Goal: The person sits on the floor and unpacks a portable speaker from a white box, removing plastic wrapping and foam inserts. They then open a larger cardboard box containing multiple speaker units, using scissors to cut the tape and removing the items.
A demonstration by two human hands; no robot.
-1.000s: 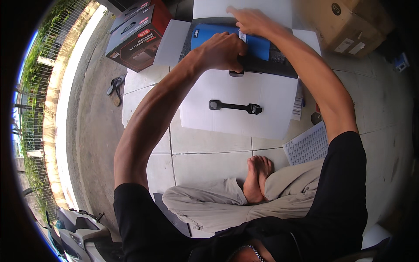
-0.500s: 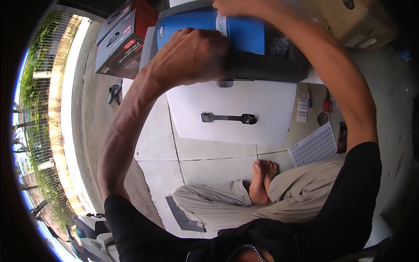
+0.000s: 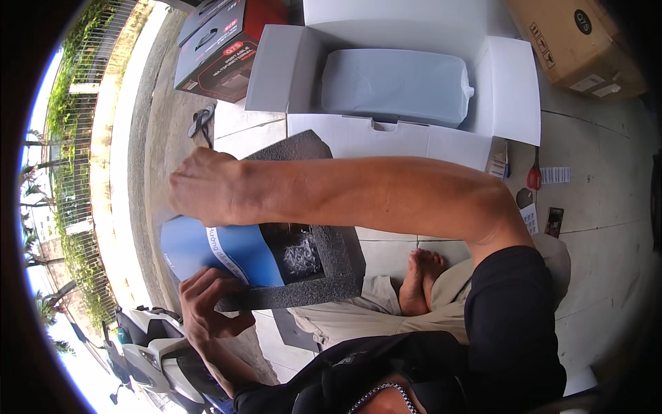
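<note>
A dark grey foam tray (image 3: pixel 303 291) is held above the floor on my left side, tilted. My left hand (image 3: pixel 210 297) grips its near edge, fingers curled over the rim. My right hand (image 3: pixel 207 185) reaches across to the far left part of the tray; its fingers are closed and partly hidden. In the tray lie a blue booklet (image 3: pixel 258 262) with a white band and crumpled clear bubble wrap (image 3: pixel 302 254). Farther off stands a white carton (image 3: pixel 514 90) with its flaps open. A large block-shaped item in cloudy plastic wrapping (image 3: pixel 396 79) rests inside it.
Black-and-red printed boxes (image 3: pixel 231 65) stand at the far left, with a sandal (image 3: pixel 201 121) below them. At far right is a brown carton (image 3: pixel 579 48). Red-handled scissors (image 3: pixel 534 178) and a phone-like dark object (image 3: pixel 554 222) lie on the tiles. A motorbike (image 3: pixel 155 359) stands near left.
The foam tray, with the booklet and bubble wrap, has come off the white carton and moved left and nearer. The carton now stands open, showing the wrapped item. My right arm has swung leftward.
</note>
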